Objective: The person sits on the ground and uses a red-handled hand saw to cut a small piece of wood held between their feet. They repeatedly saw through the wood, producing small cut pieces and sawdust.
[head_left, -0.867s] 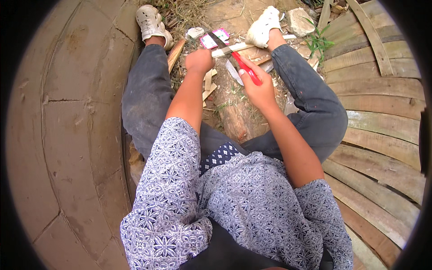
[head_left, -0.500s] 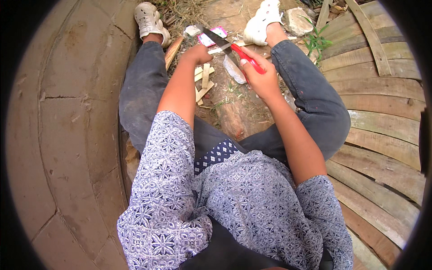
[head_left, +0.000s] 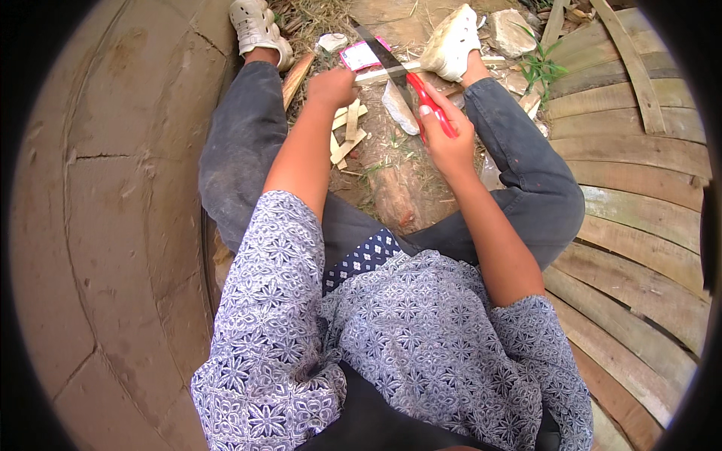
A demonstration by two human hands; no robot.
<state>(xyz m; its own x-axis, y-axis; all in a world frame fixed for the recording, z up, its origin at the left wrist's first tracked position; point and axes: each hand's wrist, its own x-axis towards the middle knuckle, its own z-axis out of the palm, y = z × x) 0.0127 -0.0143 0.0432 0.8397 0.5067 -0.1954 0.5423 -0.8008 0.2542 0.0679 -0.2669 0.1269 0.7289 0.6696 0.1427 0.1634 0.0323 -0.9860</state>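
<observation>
In my right hand (head_left: 451, 143) is the red handle of a handsaw (head_left: 382, 56), the fingers closed round it. Its dark blade points up and to the left, away from me, and crosses a thin pale wood strip (head_left: 370, 77). My left hand (head_left: 332, 88) is closed at the strip's left end; its fingertips are mostly hidden. Rightward, the strip runs to my right shoe (head_left: 450, 45). Just nearer than my left hand, several short cut wood pieces (head_left: 349, 134) lie on the ground. A pale stone (head_left: 400, 109) sits below the blade.
A pink-and-white packet (head_left: 359, 55) and a small whitish stone (head_left: 332, 43) lie beyond my left hand. Wooden slats (head_left: 632, 177) spread along the right. A cracked brown surface (head_left: 113, 210) fills the left. A larger rock (head_left: 513, 34) stands beside my right shoe.
My right hand and the saw have shifted slightly right and nearer to me in the picture. The whole ground view has also moved a little; both hands keep their grips.
</observation>
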